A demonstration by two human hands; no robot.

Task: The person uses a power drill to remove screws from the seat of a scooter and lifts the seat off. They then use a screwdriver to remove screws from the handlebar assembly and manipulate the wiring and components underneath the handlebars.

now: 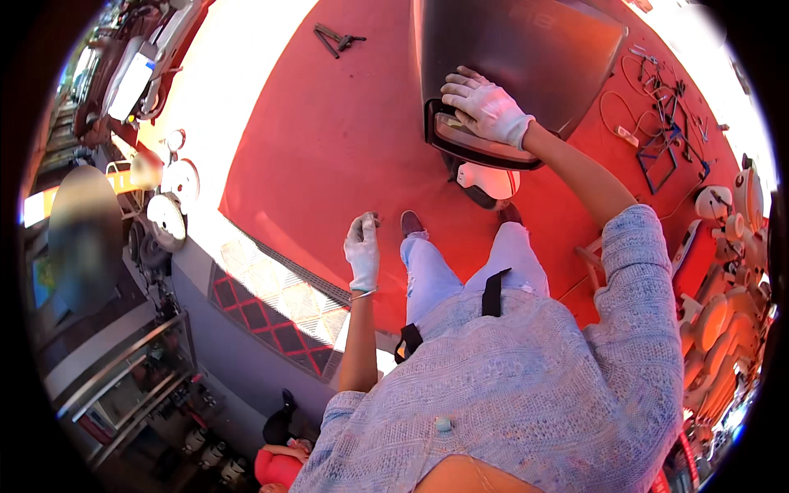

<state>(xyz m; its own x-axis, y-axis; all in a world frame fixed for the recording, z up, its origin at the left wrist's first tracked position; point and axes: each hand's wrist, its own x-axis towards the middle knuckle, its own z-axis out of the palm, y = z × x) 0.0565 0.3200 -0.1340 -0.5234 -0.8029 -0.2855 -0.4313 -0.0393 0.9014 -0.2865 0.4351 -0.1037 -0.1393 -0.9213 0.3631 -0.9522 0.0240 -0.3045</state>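
Note:
My right hand (485,107), in a white glove with grimy fingertips, lies with fingers apart on the black-framed end (480,146) of a large dark, glossy panel (509,49). Beneath that end is a white and black rounded part (485,183) with a red stripe. My gloved left hand (362,246) hangs in mid-air left of my legs, fingers curled together; whether anything small is inside is hidden. Both my shoes (411,222) stand on red flooring (304,164).
A black tool (335,39) lies upper left. Tangled cables and metal frames (657,156) lie at right, beside stacked orange and white parts (715,320). Wheels (168,220), a metal shelf rack (131,390) and a grille mat (271,320) are at left. A person in pink (275,467) is at lower left.

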